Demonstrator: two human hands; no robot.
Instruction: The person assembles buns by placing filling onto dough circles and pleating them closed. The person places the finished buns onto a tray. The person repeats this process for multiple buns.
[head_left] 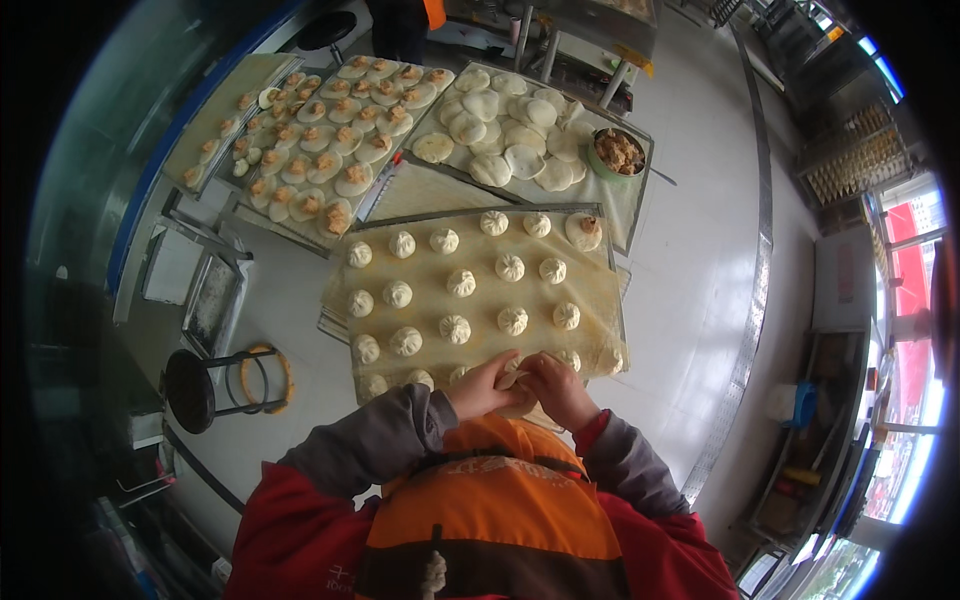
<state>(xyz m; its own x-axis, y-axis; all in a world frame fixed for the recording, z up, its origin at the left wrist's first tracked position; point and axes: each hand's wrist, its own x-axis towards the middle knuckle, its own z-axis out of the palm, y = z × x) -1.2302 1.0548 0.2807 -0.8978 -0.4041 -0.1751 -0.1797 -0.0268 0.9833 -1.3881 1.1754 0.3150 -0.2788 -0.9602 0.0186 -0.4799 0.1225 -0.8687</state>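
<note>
Close to my body, in front of the orange apron, both hands are closed on a pale dough bun [516,403]. My left hand [478,388] cups it from the left, while my right hand [560,388] pinches dough at its upper edge. Fingers hide much of the bun. Just beyond is a cloth-lined tray [425,268] with rows of pleated buns [455,329]. At its far right corner lies an unfolded dough wrapper [590,243] with filling on it.
Back left, another tray [345,243] carries many flat wrappers topped with filling. Behind the bun tray, plain dough wrappers [541,113] overlap beside a green bowl [612,176] of brown filling. A dark round stool [188,391] stands at left; racks [855,160] line the right side.
</note>
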